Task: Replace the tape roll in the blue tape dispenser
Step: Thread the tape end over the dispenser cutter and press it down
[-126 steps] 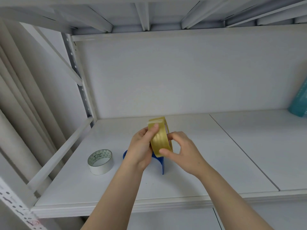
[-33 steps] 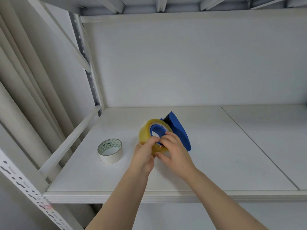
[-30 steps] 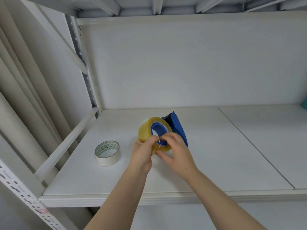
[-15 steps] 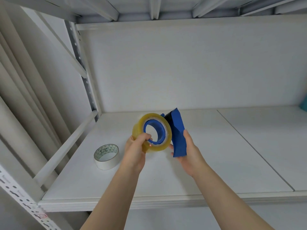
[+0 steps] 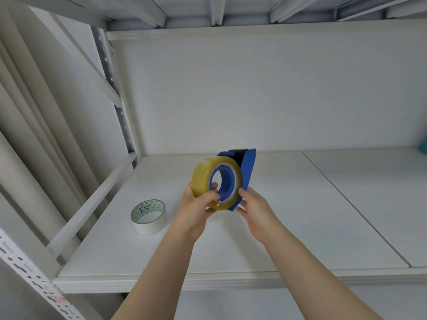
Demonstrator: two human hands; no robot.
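Note:
A yellowish clear tape roll sits on the blue hub of the blue tape dispenser, both held up above the white shelf. My left hand grips the roll's lower left edge, thumb across its face. My right hand holds the dispenser's lower right side from behind. The dispenser's back is hidden by the roll.
A white tape roll with a green patterned core lies flat on the shelf board to the left. A slanted rail and upright post bound the left side. A teal object peeks in at the right edge.
The roll and dispenser have been lifted off the shelf and tilted upright. My right hand slid from the roll's front to the dispenser's lower right side.

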